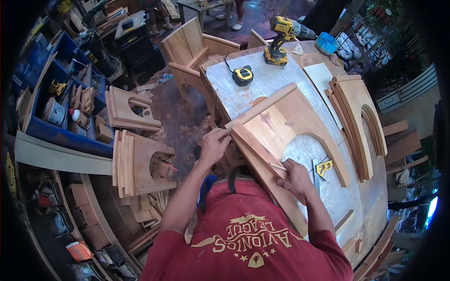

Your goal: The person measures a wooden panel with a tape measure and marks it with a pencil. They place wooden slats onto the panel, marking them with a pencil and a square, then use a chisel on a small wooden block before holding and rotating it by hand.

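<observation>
A wooden chair side (262, 119) with an arched cutout lies on the worktable, a rounded rail along its far-left edge and boards along the edge facing me. My left hand (216, 146) grips its left corner, where the rail meets the boards. Over the near boards, my right hand (296, 180) is closed around a thin pale pencil (278, 166), which points left along the wood. Just right of that hand, a yellow-handled combination square (323, 168) lies inside the arch. A yellow tape measure (242, 76) and a yellow cordless drill (281, 40) occupy the table's far side.
Stacked arched panels lie at the table's right (361, 117) and on my left (140, 164). A partly built wooden chair (190, 51) stands beyond the table (218, 75). Blue shelving (37, 112) holds cans and tools. Another person's feet (237, 26) show at the top.
</observation>
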`<state>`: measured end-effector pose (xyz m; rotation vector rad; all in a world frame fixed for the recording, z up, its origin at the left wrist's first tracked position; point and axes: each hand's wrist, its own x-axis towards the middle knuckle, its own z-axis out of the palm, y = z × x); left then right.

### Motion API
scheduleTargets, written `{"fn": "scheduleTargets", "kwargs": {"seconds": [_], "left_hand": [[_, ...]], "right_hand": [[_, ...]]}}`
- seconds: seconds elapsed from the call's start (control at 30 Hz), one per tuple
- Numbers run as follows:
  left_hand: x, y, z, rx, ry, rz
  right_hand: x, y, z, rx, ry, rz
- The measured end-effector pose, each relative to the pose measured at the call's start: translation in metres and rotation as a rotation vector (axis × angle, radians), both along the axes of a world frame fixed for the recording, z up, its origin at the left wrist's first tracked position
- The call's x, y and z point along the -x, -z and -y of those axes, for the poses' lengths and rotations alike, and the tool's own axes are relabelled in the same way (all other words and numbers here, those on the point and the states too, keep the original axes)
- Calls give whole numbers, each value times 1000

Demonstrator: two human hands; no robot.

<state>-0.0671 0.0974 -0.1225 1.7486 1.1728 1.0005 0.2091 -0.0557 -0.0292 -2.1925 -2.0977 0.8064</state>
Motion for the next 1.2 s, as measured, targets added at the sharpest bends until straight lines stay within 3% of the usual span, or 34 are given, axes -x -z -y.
{"fn": "scheduleTargets", "kwargs": {"seconds": [0.3,0.43,0.8,1.2], "left_hand": [[-2,6,0,49,-34,6],[-5,12,-4,-128,-56,-29],[-6,25,-8,-238,-30,-37],[-9,17,0,-158,-37,-47]], "right_hand": [[0,-5,1,-8,-4,-55],[1,-3,1,-61,0,-71],[-10,7,3,-79,-51,-72],[-4,4,5,-77,-11,-98]]}}
